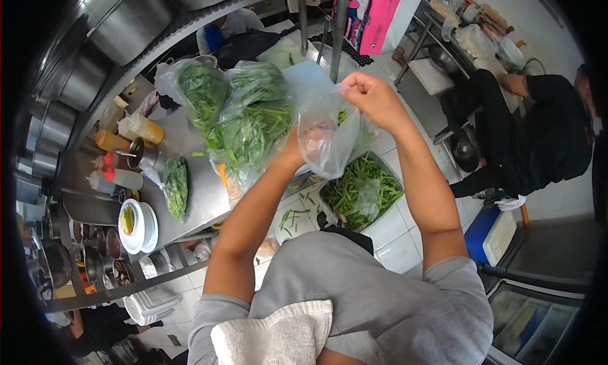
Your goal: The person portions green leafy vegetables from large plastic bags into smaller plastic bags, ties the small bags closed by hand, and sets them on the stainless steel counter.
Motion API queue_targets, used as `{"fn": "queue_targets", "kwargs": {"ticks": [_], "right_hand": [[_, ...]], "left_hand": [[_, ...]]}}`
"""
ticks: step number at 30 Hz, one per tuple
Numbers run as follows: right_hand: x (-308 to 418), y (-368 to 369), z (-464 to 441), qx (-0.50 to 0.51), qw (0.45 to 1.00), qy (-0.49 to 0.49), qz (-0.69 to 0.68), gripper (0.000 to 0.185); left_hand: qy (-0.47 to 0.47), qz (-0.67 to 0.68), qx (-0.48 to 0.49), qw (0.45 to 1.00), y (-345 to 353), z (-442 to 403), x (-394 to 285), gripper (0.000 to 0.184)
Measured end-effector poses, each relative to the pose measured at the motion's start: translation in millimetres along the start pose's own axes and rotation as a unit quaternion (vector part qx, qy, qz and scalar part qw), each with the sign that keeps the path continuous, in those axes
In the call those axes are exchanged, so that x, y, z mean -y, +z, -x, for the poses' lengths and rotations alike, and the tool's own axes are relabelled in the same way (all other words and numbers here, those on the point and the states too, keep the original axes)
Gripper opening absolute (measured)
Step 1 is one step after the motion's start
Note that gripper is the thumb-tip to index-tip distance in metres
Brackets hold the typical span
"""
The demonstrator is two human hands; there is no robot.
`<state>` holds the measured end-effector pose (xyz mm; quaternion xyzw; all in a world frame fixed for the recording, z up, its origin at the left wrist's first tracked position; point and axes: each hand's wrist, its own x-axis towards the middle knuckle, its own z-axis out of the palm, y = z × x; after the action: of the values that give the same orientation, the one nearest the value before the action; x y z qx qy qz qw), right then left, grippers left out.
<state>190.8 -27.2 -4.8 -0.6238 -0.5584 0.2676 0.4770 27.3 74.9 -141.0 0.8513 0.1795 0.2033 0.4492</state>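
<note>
Head view: right hand [372, 104] pinches rim of clear plastic bag [334, 159] between thumb and fingers. Left hand [315, 137] shows through film; its grip (inside bag or behind it) cannot be told. Bag is held up near bin [391, 170] of cut greens [351, 186], beside bagged leaves [253, 121]. Judged risk: hard pull at rim could split thin film; careless reach into bin could scatter pieces onto floor [398, 241].

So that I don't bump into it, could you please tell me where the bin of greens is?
In the head view, the bin is just right of centre, below the plastic bag held by the right hand.
</note>
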Motion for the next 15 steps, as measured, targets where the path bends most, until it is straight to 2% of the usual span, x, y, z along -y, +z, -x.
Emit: {"fn": "queue_targets", "kwargs": {"ticks": [1,2,3,4,5,6,7,8,9,11,12,13,14,15], "right_hand": [[4,-11,1,0.021,0.996,0.005,-0.087,0.015],[3,-21,4,0.042,0.984,0.010,-0.173,0.019],[-6,-30,9,0.041,0.984,0.011,-0.174,0.019],[-22,-36,16,0.000,0.960,-0.006,-0.278,0.031],[-38,-38,21,-0.040,0.925,-0.023,-0.378,0.044],[-59,-31,27,-0.037,0.924,-0.023,-0.379,0.044],[-86,-20,35,-0.063,0.982,-0.084,-0.159,0.053],[-103,-12,38,-0.087,0.984,-0.143,0.069,0.062],[-108,-2,38,-0.086,0.984,-0.143,0.068,0.062],[-107,28,31,-0.119,0.953,-0.151,0.234,0.054],[-112,37,24,-0.122,0.953,-0.150,0.233,0.054],[-119,46,12,-0.086,0.980,-0.095,0.151,0.045],[-118,53,4,-0.048,0.996,-0.039,0.066,0.037],[-117,61,-2,-0.049,0.996,-0.039,0.065,0.037]], "left_hand": [[0.148,-0.025,-0.138,0.979,17,-2,18,0.033],[0.148,-0.025,-0.136,0.979,16,-1,14,0.033],[0.024,-0.018,-0.179,0.983,15,1,11,0.029],[-0.100,-0.010,-0.220,0.970,14,2,7,0.025],[-0.102,-0.010,-0.221,0.970,11,3,5,0.025],[-0.029,-0.042,-0.255,0.966,6,5,3,0.026],[0.045,-0.074,-0.287,0.954,2,6,2,0.028],[0.045,-0.075,-0.290,0.953,0,5,-1,0.028],[0.012,-0.085,-0.282,0.956,-1,5,-4,0.028],[-0.016,-0.097,-0.269,0.958,0,2,-11,0.028],[0.003,-0.085,-0.272,0.959,1,2,-15,0.027],[0.021,-0.073,-0.275,0.958,2,1,-19,0.025],[0.021,-0.074,-0.272,0.959,3,-2,-25,0.025],[-0.013,-0.020,-0.294,0.955,5,-6,-31,0.025]]}}
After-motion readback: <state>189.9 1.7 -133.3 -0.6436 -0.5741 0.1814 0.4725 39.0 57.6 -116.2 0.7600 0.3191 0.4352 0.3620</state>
